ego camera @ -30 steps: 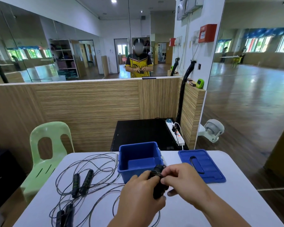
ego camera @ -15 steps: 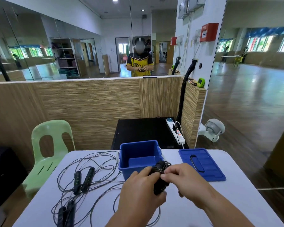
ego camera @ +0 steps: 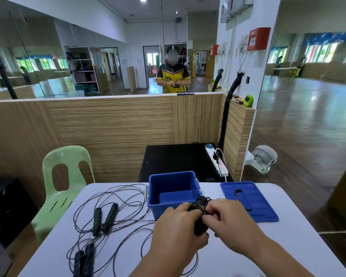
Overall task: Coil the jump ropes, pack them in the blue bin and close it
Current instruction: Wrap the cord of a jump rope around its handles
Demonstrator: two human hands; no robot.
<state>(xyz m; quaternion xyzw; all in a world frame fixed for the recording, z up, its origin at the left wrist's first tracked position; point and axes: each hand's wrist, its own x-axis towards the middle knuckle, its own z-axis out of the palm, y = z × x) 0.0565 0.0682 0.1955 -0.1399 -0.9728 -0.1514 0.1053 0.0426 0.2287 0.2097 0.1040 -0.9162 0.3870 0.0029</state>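
An open blue bin (ego camera: 173, 189) stands at the far middle of the white table (ego camera: 284, 246), its inside bare. Its blue lid (ego camera: 250, 200) lies flat to the right. Just in front of the bin my left hand (ego camera: 176, 228) grips the black handles of a jump rope (ego camera: 200, 204), cord wound around them. My right hand (ego camera: 226, 218) pinches the cord at those handles. Two more ropes lie uncoiled on the left: one pair of black handles (ego camera: 104, 218) mid-table, another pair (ego camera: 84, 258) near the front edge, thin cords looping between them.
A green plastic chair (ego camera: 64, 176) stands at the table's left. Behind the table sit a black cabinet (ego camera: 176, 158) with a white power strip (ego camera: 218, 161) and a wooden partition below a mirror. A small white fan (ego camera: 263, 158) rests on the floor at right.
Both hands stay on the rope handles in front of the bin. The right hand's fingers have shifted along the cord, and more cord now sits around the handle tops.
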